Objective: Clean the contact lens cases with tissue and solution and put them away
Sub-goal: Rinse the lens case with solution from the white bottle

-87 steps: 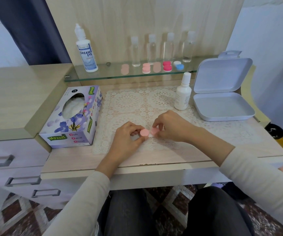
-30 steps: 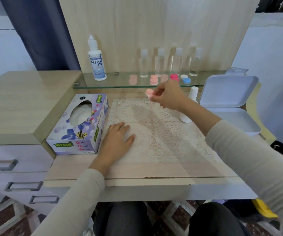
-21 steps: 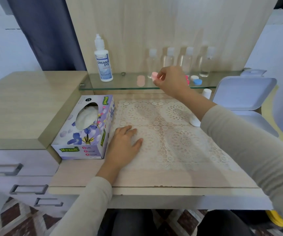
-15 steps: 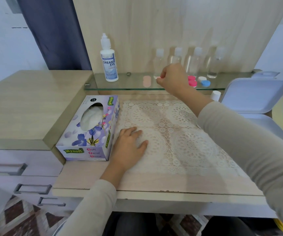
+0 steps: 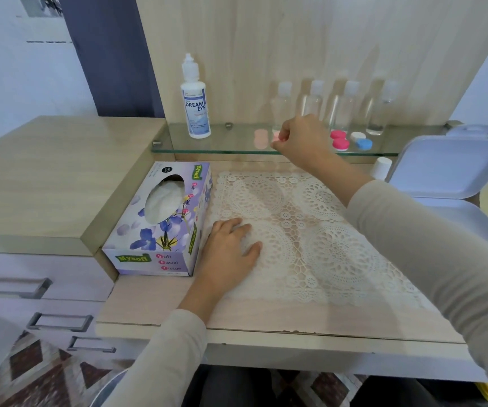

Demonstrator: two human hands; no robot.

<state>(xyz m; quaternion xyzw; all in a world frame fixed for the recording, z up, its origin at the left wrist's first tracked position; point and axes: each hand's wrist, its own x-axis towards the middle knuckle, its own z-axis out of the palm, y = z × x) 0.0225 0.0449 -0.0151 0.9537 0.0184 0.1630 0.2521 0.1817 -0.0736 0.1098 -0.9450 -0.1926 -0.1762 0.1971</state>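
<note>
My right hand [image 5: 301,139] reaches over the glass shelf [image 5: 213,146] and pinches a light pink contact lens case [image 5: 276,137] at the shelf surface; most of the case is hidden by my fingers. A pale pink case [image 5: 260,139] lies just left of it. To the right sit a hot pink and white case [image 5: 339,140] and a blue and white case [image 5: 361,140]. My left hand [image 5: 231,248] rests flat on the lace mat [image 5: 310,230]. The Dream Eye solution bottle [image 5: 195,104] stands on the shelf's left end. The tissue box [image 5: 160,221] stands beside my left hand.
Several clear small bottles [image 5: 345,104] line the back of the shelf. An open white box [image 5: 448,183] sits at the right, with a white bottle cap [image 5: 381,167] showing beside it. Drawers with metal handles [image 5: 10,286] are at the lower left.
My right hand lifted the light pink case from the mat and carried it up to the glass shelf. My left hand let go and settled flat on the mat.
</note>
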